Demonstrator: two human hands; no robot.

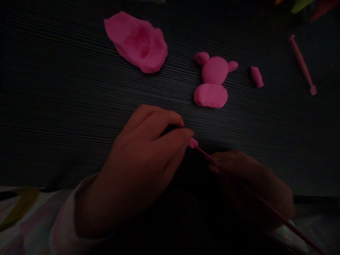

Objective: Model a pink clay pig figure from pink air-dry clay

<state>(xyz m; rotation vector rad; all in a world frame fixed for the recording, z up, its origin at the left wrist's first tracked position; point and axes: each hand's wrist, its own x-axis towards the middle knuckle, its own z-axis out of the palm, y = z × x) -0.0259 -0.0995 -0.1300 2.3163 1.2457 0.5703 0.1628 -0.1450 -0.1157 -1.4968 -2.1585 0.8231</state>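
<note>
My left hand (148, 148) pinches a small piece of pink modelling clay (193, 142), most of it hidden behind the fingers. In deep shadow, my right hand (249, 180) grips a long thin stick (273, 210). The stick's tip touches the clay piece, and its other end runs off at the lower right. Just beyond my hands lies a pink clay figure: a round part (215, 70) with two small lobes at its sides, above an oblong part (211, 95).
A large crumpled lump of pink clay (138, 42) lies at the upper left. To the figure's right are a short clay roll (256, 77) and a slim pink modelling tool (302, 63). Blurred coloured things (302, 5) show at the top right corner. The dark table (66, 88) has fine ridges.
</note>
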